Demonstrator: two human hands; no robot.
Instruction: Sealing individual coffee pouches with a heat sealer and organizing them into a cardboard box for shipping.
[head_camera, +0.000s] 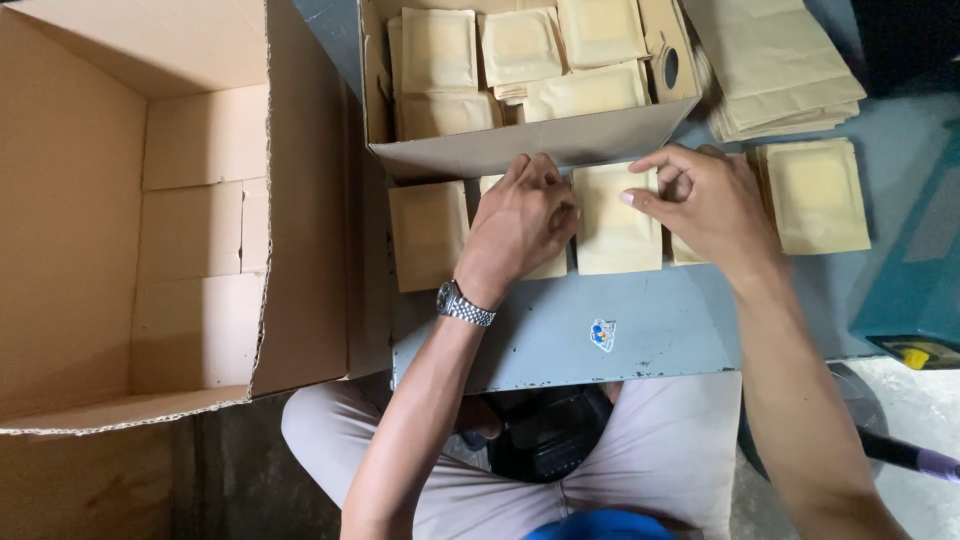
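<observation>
Several tan paper pouches lie in a row on a blue-grey table (640, 335). My left hand (520, 222), with a metal wristwatch, rests palm down on one pouch (548, 266) and touches the left edge of the middle pouch (612, 228). My right hand (705, 198) pinches the upper right corner of that middle pouch with thumb and fingers. Another pouch (428, 232) lies flat to the left, and one more pouch (815, 195) lies to the right of my right hand.
A small open cardboard box (520, 148) filled with several more pouches stands just behind the row. A stack of flat tan bags (775, 65) lies at the back right. A large open cardboard box (190, 220) stands at the left. A sticker (602, 334) marks the table's front.
</observation>
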